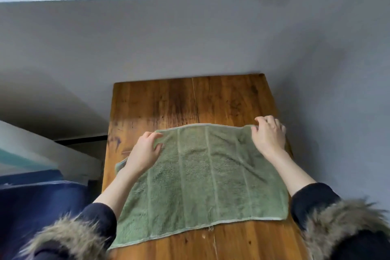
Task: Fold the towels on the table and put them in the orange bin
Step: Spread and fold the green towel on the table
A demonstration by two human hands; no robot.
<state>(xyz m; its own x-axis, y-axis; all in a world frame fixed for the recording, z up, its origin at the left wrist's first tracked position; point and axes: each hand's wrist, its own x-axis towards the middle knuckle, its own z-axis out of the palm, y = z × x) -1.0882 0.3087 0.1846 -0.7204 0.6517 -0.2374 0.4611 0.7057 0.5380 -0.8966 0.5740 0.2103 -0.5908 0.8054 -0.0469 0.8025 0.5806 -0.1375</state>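
Green towel (202,177) spread flat on the wooden desk (232,99), near hem toward the body, likely laid out for a first fold. At the far corners, left hand (145,150) and right hand (269,133) each pinching the far hem, probably to fold it over. No orange bin in view.

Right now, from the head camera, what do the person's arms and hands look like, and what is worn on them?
Both hands, the left hand and the right hand, are bare: no gloves, and no rings or watch that I can see. The forearms are uncovered, with dark navy sleeves pushed up toward the elbows. Shaggy brown-grey fur trim edges the garment near the frame's bottom corners on both sides.
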